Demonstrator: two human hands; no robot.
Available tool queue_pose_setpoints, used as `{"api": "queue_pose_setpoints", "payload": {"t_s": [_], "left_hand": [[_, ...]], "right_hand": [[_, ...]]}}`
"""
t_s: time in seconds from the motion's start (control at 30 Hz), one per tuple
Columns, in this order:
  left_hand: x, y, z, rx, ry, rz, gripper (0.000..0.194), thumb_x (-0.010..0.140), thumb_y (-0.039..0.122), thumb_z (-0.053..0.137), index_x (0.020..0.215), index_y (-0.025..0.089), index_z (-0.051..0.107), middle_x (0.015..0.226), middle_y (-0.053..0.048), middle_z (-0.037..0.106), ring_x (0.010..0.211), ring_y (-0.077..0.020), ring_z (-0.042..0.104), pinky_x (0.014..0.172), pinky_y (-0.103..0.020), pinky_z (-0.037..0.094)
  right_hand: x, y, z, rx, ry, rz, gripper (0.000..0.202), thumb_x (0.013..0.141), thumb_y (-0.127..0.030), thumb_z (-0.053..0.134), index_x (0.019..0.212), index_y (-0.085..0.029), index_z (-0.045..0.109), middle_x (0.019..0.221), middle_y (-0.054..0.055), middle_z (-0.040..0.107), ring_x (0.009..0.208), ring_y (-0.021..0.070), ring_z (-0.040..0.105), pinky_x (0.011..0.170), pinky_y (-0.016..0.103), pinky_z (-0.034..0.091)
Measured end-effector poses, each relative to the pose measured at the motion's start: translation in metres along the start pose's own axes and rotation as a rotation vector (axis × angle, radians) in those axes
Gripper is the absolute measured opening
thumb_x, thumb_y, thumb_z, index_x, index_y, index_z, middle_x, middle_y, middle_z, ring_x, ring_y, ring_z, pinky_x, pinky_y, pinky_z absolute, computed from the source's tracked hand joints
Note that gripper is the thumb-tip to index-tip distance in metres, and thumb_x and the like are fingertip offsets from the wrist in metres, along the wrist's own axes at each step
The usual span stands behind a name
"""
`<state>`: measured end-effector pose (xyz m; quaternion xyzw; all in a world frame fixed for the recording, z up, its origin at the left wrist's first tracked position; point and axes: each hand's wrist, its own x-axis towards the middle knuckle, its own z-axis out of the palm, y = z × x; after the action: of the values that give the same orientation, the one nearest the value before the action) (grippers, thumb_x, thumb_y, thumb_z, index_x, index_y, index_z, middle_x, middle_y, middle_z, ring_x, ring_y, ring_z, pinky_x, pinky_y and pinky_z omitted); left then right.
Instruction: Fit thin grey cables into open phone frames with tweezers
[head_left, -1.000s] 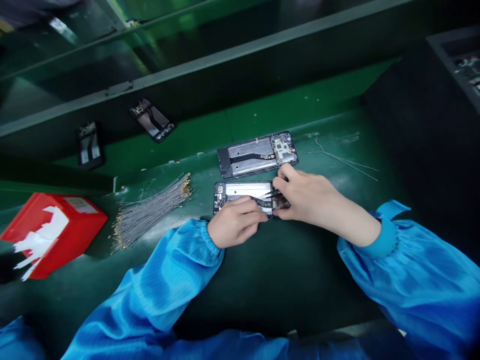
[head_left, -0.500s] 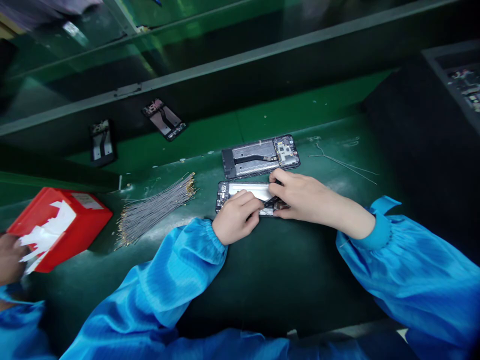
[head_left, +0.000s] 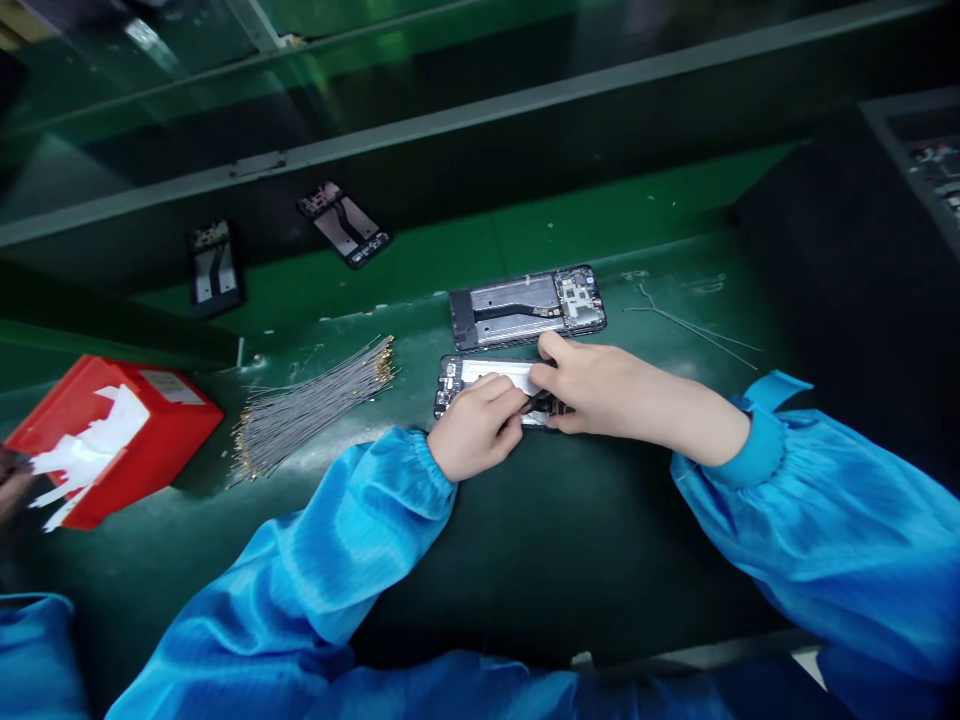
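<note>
An opened phone frame (head_left: 448, 385) with a silver inside lies on the green bench under both hands. My left hand (head_left: 480, 425) rests over its middle, fingers pinched together; what they hold is hidden. My right hand (head_left: 592, 385) is closed around the phone's right end, thumb at the near edge and fingers toward the far edge. A short dark strip (head_left: 536, 400) shows between the fingertips of the two hands. Just beyond lies a second opened phone (head_left: 517, 312), its circuit board at the right end and a black flex cable along its middle.
Left of my hands is a bundle of thin grey cables (head_left: 311, 410) with gold ends. A red bin (head_left: 176, 435) with white scraps stands farther left, another person's hand (head_left: 13, 490) beside it. Two opened phones (head_left: 349, 228) lie at the back. Loose wires (head_left: 694, 328) lie right.
The view has shifted slightly. The other person's hand has moved left at the red bin. My hands stay at the same phone, with hardly any movement.
</note>
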<state>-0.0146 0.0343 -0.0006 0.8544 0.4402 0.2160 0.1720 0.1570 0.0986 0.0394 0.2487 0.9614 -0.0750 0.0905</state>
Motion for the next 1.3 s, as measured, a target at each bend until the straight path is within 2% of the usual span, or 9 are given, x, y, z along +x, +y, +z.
{"api": "queue_pose_setpoints", "payload": {"t_s": [0.27,0.6,0.73,0.83,0.9,0.97,1.1,1.2,1.3], "left_hand": [[-0.001,-0.002,-0.004,-0.090,-0.015,0.052,0.014,0.073,0.010,0.038,0.067,0.016,0.048,0.065,-0.002,0.047,0.065,-0.0143,0.042,0.063,-0.026,0.038],[-0.002,-0.002,-0.005,-0.096,-0.084,0.134,0.015,0.068,0.009,0.040,0.068,0.017,0.053,0.063,-0.001,0.050,0.066,-0.0140,0.046,0.065,-0.028,0.037],[-0.005,-0.001,-0.008,-0.200,-0.023,0.109,0.014,0.069,0.010,0.041,0.073,0.016,0.053,0.066,-0.002,0.051,0.066,-0.0140,0.046,0.064,-0.028,0.039],[-0.007,-0.002,-0.018,-0.255,0.131,0.071,0.016,0.074,0.011,0.041,0.082,0.016,0.054,0.074,-0.003,0.052,0.069,-0.0135,0.048,0.064,-0.026,0.042],[-0.005,-0.005,-0.029,-0.179,0.245,0.029,0.018,0.078,0.010,0.041,0.088,0.016,0.055,0.082,-0.004,0.053,0.078,-0.0142,0.050,0.070,-0.028,0.043],[0.002,-0.012,-0.040,-0.037,0.277,-0.035,0.019,0.079,0.012,0.042,0.092,0.016,0.055,0.093,-0.007,0.052,0.091,-0.0167,0.049,0.081,-0.032,0.042],[0.030,-0.034,-0.049,0.214,0.098,-0.104,0.034,0.079,0.025,0.050,0.112,0.017,0.051,0.124,-0.012,0.038,0.119,-0.0266,0.034,0.097,-0.044,0.032],[0.055,-0.053,-0.042,0.330,-0.051,-0.081,0.066,0.071,0.043,0.062,0.128,0.020,0.038,0.135,-0.015,0.026,0.126,-0.0363,0.020,0.099,-0.054,0.023],[0.072,-0.068,-0.031,0.353,-0.177,-0.068,0.084,0.066,0.055,0.063,0.134,0.021,0.029,0.127,-0.016,0.037,0.117,-0.0344,0.034,0.094,-0.050,0.031]], "right_hand": [[0.002,0.001,0.004,0.105,-0.038,0.031,0.024,0.071,-0.028,0.059,0.090,-0.014,0.052,0.095,0.008,0.040,0.060,0.0110,0.042,0.053,0.025,0.033],[0.009,-0.009,-0.011,0.217,-0.180,0.156,0.022,0.067,-0.018,0.059,0.087,-0.014,0.052,0.097,0.010,0.038,0.075,0.0168,0.046,0.058,0.026,0.037],[0.003,-0.003,-0.006,0.313,-0.099,0.109,0.019,0.069,-0.019,0.060,0.085,-0.014,0.051,0.099,0.009,0.039,0.076,0.0158,0.047,0.063,0.026,0.039],[-0.005,0.003,0.000,0.387,0.027,0.107,0.015,0.073,-0.015,0.054,0.088,-0.015,0.049,0.096,0.007,0.043,0.072,0.0133,0.047,0.063,0.025,0.040],[-0.009,0.003,0.006,0.381,0.130,0.122,0.016,0.076,-0.015,0.052,0.092,-0.014,0.049,0.096,0.007,0.046,0.077,0.0153,0.048,0.066,0.027,0.040],[-0.011,-0.001,0.012,0.327,0.219,0.099,0.024,0.078,-0.027,0.055,0.097,-0.013,0.050,0.099,0.010,0.048,0.088,0.0200,0.047,0.073,0.031,0.040],[-0.009,-0.016,0.021,0.151,0.291,0.035,0.057,0.068,-0.053,0.062,0.106,-0.013,0.051,0.108,0.015,0.048,0.097,0.0284,0.042,0.080,0.041,0.037],[-0.014,-0.022,0.022,0.089,0.253,0.035,0.052,0.066,-0.045,0.066,0.104,-0.014,0.052,0.106,0.015,0.049,0.094,0.0270,0.044,0.078,0.040,0.037],[-0.031,-0.018,0.012,0.163,0.185,-0.019,0.044,0.061,-0.038,0.069,0.095,-0.015,0.053,0.101,0.011,0.051,0.090,0.0239,0.045,0.077,0.036,0.038]]}}
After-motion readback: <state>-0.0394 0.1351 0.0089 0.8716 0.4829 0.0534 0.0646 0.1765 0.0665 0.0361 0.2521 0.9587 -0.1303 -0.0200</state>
